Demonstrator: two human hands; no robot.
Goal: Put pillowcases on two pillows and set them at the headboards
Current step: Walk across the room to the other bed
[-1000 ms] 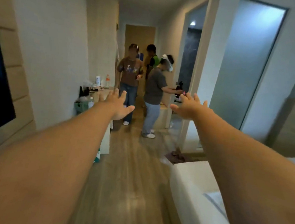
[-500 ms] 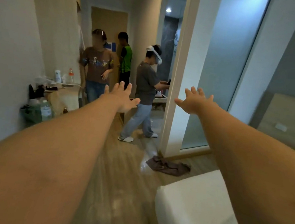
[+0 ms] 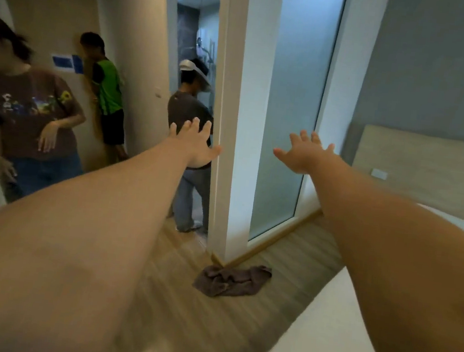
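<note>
Both my arms stretch straight out in front of me at chest height. My left hand (image 3: 195, 145) is open with fingers spread and holds nothing. My right hand (image 3: 305, 152) is also open and empty, palm down. A white bed (image 3: 321, 342) fills the lower right, and its pale wooden headboard (image 3: 428, 169) stands against the grey wall at the right. No pillow or pillowcase shows in this view.
A crumpled brown cloth (image 3: 231, 281) lies on the wood floor by a white pillar (image 3: 243, 119) and a frosted glass panel (image 3: 293, 110). Three people (image 3: 30, 112) stand in the hallway at the left, one at the bathroom doorway.
My view has swung to the right: the people and the hallway slid left, the pillar, glass panel and headboard came closer. Both hands stay open and outstretched.
</note>
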